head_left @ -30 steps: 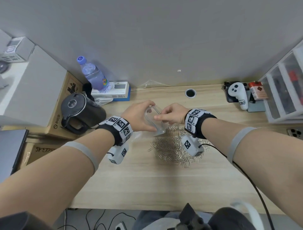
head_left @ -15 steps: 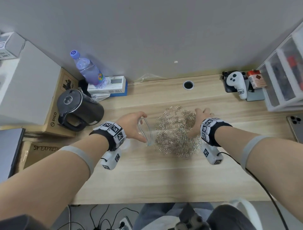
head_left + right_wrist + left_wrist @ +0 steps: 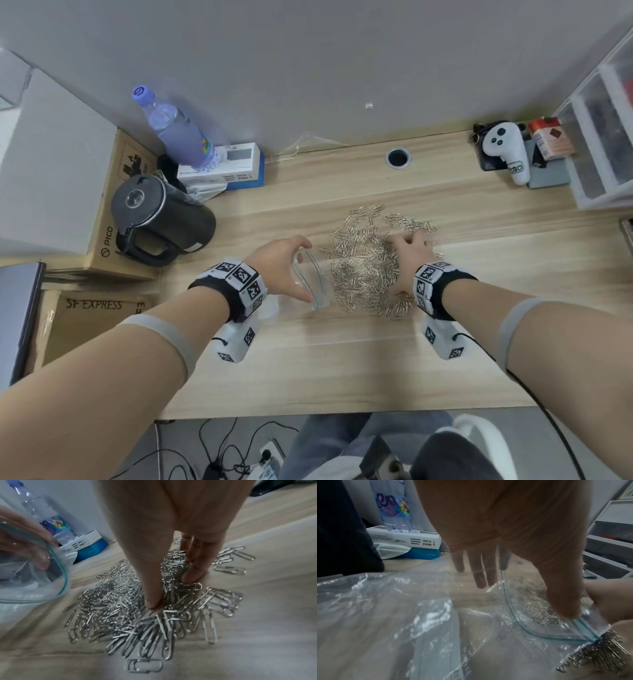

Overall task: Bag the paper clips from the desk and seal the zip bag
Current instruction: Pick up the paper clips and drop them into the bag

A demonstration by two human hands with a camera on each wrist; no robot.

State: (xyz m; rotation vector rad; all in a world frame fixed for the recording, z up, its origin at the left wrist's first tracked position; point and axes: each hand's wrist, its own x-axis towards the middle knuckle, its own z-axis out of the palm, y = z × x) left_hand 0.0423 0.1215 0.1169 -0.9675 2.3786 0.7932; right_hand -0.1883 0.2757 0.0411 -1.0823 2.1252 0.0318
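Observation:
A loose pile of silver paper clips (image 3: 363, 270) lies on the wooden desk (image 3: 342, 359). My left hand (image 3: 284, 270) grips a clear zip bag (image 3: 313, 284) with a blue seal line, holding its mouth wide and facing the pile's left edge. In the left wrist view the thumb (image 3: 565, 601) pins the bag's rim (image 3: 513, 615) down beside the clips (image 3: 607, 655). My right hand (image 3: 409, 260) rests on the pile's right side. In the right wrist view its thumb (image 3: 152, 604) and fingers (image 3: 192, 577) press into the clips (image 3: 120, 615), and the bag (image 3: 34, 581) stands at left.
A black kettle (image 3: 161, 219), a water bottle (image 3: 174, 133), a white and blue box (image 3: 226, 168) and cardboard boxes (image 3: 113, 222) crowd the left. A white controller (image 3: 507, 150) and a plastic drawer unit (image 3: 603, 137) stand back right. A cable hole (image 3: 397, 158) lies behind the pile.
My right hand let go of the bag and moved right, down onto the pile. My left hand lowered the bag's mouth to the desk at the pile's left edge.

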